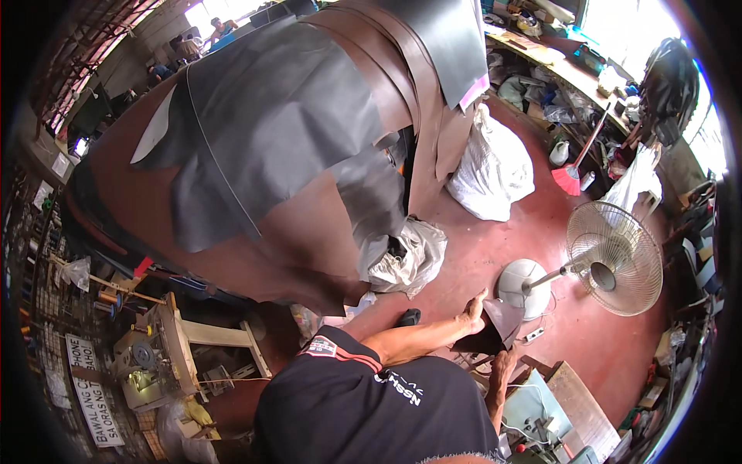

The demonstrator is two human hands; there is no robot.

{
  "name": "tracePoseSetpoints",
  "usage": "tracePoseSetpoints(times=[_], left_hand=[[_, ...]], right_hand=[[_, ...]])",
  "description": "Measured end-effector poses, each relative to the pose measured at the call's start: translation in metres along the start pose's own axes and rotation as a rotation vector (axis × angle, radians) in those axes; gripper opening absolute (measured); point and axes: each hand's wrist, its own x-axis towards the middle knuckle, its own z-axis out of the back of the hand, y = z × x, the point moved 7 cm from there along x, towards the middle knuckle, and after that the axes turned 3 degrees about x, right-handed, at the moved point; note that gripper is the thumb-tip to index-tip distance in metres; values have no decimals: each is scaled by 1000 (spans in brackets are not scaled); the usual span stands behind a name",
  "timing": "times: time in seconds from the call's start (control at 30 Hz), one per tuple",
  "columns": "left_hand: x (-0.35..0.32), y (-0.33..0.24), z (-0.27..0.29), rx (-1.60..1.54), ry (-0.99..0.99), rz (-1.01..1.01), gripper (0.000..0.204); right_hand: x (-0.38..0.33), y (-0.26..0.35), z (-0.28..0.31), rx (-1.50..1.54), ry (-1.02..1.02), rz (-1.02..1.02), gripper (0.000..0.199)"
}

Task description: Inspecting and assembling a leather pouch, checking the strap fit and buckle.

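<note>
My left arm reaches from a black sleeve toward the right. Its hand [473, 311] is closed on the upper left edge of a dark brown piece of leather-like sheet [505, 319]. My right hand [505, 365] pinches the same piece at its lower corner; some of the fingers are hidden. The piece is bent between the two hands, above the red floor. Just below it, at the lower right, stands a pale blue work table [533, 398] with a machine on it, partly cut off by my body.
A standing fan [614, 259] is beyond my hands, with a power strip [533, 335] near its base. Large black and brown sheets [270, 131] drape a wide heap at the upper left. White sacks [491, 166] and a red broom [568, 179] stand farther off. A person [222, 29] is far back.
</note>
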Motion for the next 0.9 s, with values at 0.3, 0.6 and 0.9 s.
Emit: tracePoseSetpoints(times=[0.3,0.6,0.9], left_hand=[[6,12,-35,363,-113,-107,44],[19,63,-25,842,-229,-31,49],[13,90,-19,912,-160,35,48]], right_hand=[[-18,2,-1,0,-20,98,28],[-39,-3,12,49,106,-314,85],[2,46,12,-21,94,149,55]])
